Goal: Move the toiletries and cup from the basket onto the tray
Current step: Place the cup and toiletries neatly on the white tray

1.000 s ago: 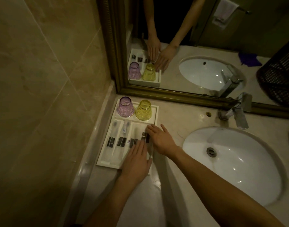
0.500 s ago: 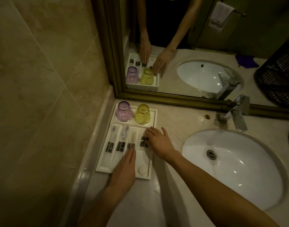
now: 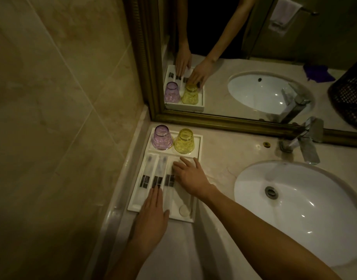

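A: What is seen on the white tray (image 3: 198, 152)?

B: At its 12 o'clock end two cups are stood upside down side by side: a purple cup (image 3: 162, 138) toward 11 o'clock and a yellow cup (image 3: 184, 141) just beside it. Below them, sealed toiletry packets (image 3: 155, 174) are laid lengthwise in the narrow slots, and a small round item (image 3: 183, 210) is seen at the tray's 5 o'clock corner.

A: Can any writing be read?

B: Dark label bands (image 3: 144, 181) are carried across the packets, but no lettering can be made out; the print is too small and dim.

A: How are the hands held?

B: The left hand (image 3: 151, 217) is laid flat over the tray's 6 o'clock edge, fingers straight and pressed together, fingertips resting at a packet's label; nothing is gripped. The right hand (image 3: 188, 176) is set palm down at the tray's 3 o'clock side, fingers spread over the packets; whether anything is pinched beneath cannot be told.

A: And around the tray?

B: A basin (image 3: 307, 211) is seen at 3 o'clock, a faucet (image 3: 303, 140) at 2 o'clock, and a dark basket (image 3: 351, 98) is shown in the mirror (image 3: 254, 93).
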